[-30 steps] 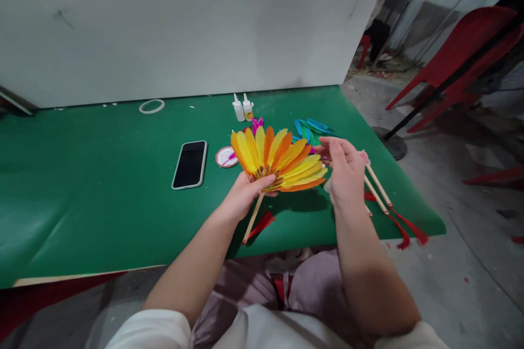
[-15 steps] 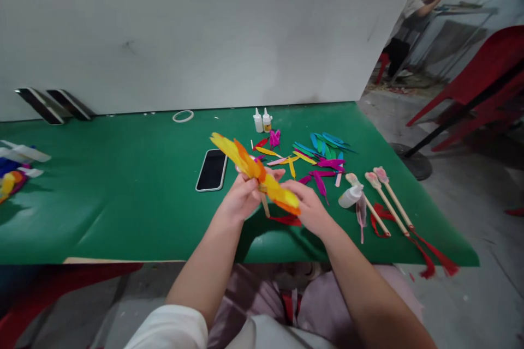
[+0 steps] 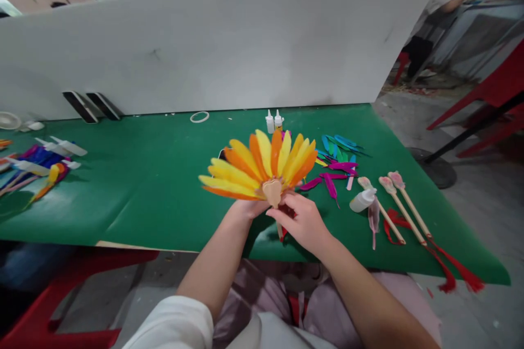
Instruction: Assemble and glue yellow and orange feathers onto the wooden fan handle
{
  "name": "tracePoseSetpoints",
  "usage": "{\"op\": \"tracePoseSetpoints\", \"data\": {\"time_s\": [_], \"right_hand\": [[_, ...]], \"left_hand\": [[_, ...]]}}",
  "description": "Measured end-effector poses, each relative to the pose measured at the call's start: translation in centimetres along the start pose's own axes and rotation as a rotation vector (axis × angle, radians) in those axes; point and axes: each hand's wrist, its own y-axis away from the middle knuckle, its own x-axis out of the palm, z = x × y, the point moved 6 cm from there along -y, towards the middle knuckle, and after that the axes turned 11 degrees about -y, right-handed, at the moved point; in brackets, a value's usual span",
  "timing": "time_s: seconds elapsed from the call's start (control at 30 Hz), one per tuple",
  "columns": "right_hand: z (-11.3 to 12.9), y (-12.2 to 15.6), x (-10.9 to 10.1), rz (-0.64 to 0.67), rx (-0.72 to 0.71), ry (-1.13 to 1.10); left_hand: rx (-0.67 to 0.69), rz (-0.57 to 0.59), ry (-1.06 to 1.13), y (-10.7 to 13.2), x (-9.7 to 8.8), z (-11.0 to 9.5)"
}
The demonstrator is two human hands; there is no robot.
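— Which way does the fan point?
— Its feathers spread toward the far edge of the tabletop, the outer ones reaching left and right. The stick runs the other way, down toward the near edge, so the long axis goes roughly from near to far.
— Where is it?
— Held up over the tabletop, close to the near edge. It hides most of a phone.
— And the grip?
— The right hand is closed, thumb and fingers pinching the fan just under its heart-shaped wooden piece. The left hand goes in behind the feathers; its fingers are hidden, so I can't tell how far they close.
— What's it made of?
— Rounded, overlapping yellow and orange feathers, smooth pale wood, and some red tassel showing by the stick.
— Any containers?
— Two small bottles with pointed tips stand side by side near the far edge. A tilted white bottle is toward the right edge, beside three wooden handles with pinkish heads. I can't make out what's inside any bottle.
— And between those?
— Loose feathers, slim and magenta, blue or green, scattered flat.
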Motion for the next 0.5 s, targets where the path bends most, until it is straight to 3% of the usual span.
{"op": "tracePoseSetpoints", "data": {"time_s": [0.13,0.23,0.37,0.5], "right_hand": [[-1.0,-0.2,-0.6,-0.055,0.068,0.01],[-1.6,-0.3,-0.6,-0.036,0.11,0.012],[-2.5,0.1,-0.3,0.014,0.144,0.056],[-3.4,1.2,-0.4,0.044,0.193,0.103]], "left_hand": [[0.083,0.127,0.28,0.2,-1.0,-1.9],[0.122,0.117,0.404,0.1,-2.8,-3.4],[0.099,0.119,0.312,-0.5,-5.1,-5.1],[-0.073,0.115,0.164,-0.7,-7.0,-4.8]]}}
